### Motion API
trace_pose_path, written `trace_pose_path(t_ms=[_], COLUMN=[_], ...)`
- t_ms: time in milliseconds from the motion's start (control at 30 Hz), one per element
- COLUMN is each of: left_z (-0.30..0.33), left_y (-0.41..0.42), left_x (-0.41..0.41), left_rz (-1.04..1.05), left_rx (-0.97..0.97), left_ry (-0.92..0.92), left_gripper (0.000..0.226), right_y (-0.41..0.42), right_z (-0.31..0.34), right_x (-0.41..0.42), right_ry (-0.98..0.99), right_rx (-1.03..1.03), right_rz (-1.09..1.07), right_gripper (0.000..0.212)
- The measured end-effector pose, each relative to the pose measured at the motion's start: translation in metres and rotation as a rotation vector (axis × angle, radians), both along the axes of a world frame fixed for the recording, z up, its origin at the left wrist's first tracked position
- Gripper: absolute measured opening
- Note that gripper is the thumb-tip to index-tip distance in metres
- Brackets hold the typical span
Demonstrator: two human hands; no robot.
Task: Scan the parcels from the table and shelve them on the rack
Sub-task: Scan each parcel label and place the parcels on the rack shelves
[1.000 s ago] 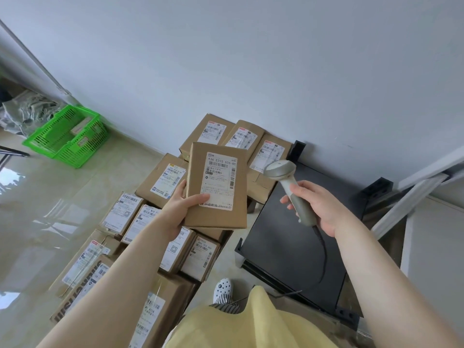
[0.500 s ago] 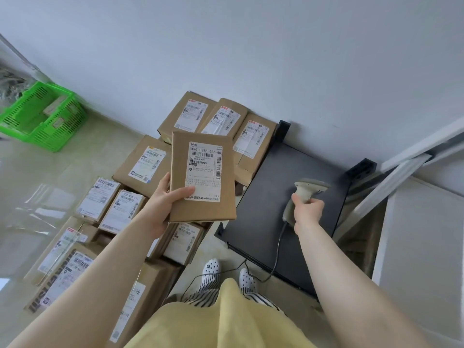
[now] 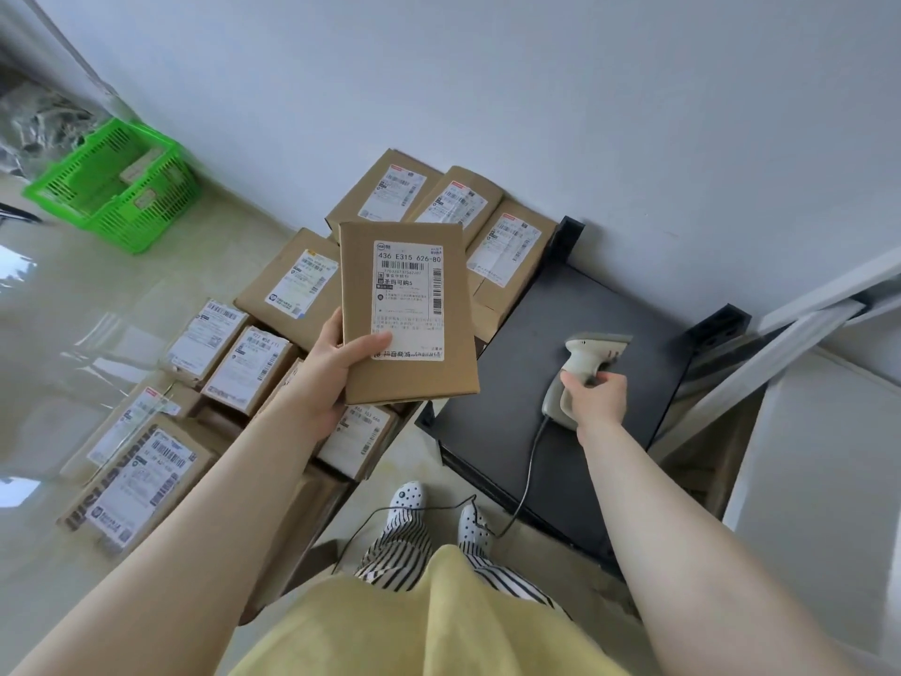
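A green basket stands on the floor at the far left, close to the wall. Inside it lie a few small labelled packets, too blurred to tell apart. Left of the basket, at the frame's edge, sits a heap of grey wrapping.

The left hand holds a flat brown parcel up in the middle of the scene, label facing the camera. The thumb lies across the lower left of the label and the fingers curl behind the left edge. The label reads 436 E315 626-80, with barcodes under it and down its right side.

Below and behind that parcel, a pile of brown boxes with white labels runs from the near left to the far wall, where three boxes lean side by side.

The right hand is well right of the parcel and lower. Its fingers wrap the handle of a grey scanner, whose head points far and right, away from the parcel. The scanner sits over a black table, and I cannot tell whether it touches the top. Its cable drops off the near edge and trails across the floor past two spotted shoes.

At the far right stands a white frame.
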State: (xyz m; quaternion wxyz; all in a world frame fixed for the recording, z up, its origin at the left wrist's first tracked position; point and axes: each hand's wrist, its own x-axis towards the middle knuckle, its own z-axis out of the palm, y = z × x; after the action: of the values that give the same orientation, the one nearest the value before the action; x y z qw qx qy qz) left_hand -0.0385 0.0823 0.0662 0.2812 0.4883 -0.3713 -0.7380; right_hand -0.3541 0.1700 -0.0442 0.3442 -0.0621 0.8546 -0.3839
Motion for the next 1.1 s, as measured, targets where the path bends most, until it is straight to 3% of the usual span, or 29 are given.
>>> trace_pose_path(t_ms=[133, 233, 300, 400, 467, 600, 667, 767, 1100], left_z=[0.009, 0.016, 0.022, 0.033, 0.041, 0.051, 0.05, 0.04, 0.005], left_y=[0.014, 0.023, 0.029, 0.041, 0.052, 0.085, 0.108, 0.149, 0.273], left_x=[-0.002, -0.002, -0.002, -0.005, -0.006, -0.004, 0.003, 0.024, 0.037], left_rz=[0.078, 0.088, 0.086, 0.072, 0.048, -0.035, -0.098, -0.172, -0.401], left_rx=[-0.059, -0.102, -0.126, -0.157, -0.164, -0.184, -0.184, -0.151, 0.009], left_ry=[0.023, 0.062, 0.065, 0.068, 0.078, 0.088, 0.112, 0.102, 0.043], left_gripper=[0.091, 0.09, 0.09, 0.089, 0.09, 0.086, 0.079, 0.088, 0.075], right_y=[0.002, 0.0, -0.002, 0.005, 0.023, 0.069, 0.101, 0.155, 0.314], right_z=[0.002, 0.028, 0.059, 0.109, 0.137, 0.162, 0.164, 0.155, 0.125], right_x=[-0.001, 0.007, 0.023, 0.055, 0.08, 0.115, 0.129, 0.15, 0.182], right_ry=[-0.01, 0.145, 0.187, -0.075, -0.251, -0.459, -0.506, -0.546, -0.559], right_rx=[0.03, 0.146, 0.046, -0.351, -0.466, -0.489, -0.473, -0.428, -0.312], right_rz=[0.024, 0.059, 0.076, 0.187, 0.334, 0.512, 0.531, 0.519, 0.277], right_gripper=[0.056, 0.062, 0.057, 0.045, 0.048, 0.087, 0.08, 0.067, 0.09])
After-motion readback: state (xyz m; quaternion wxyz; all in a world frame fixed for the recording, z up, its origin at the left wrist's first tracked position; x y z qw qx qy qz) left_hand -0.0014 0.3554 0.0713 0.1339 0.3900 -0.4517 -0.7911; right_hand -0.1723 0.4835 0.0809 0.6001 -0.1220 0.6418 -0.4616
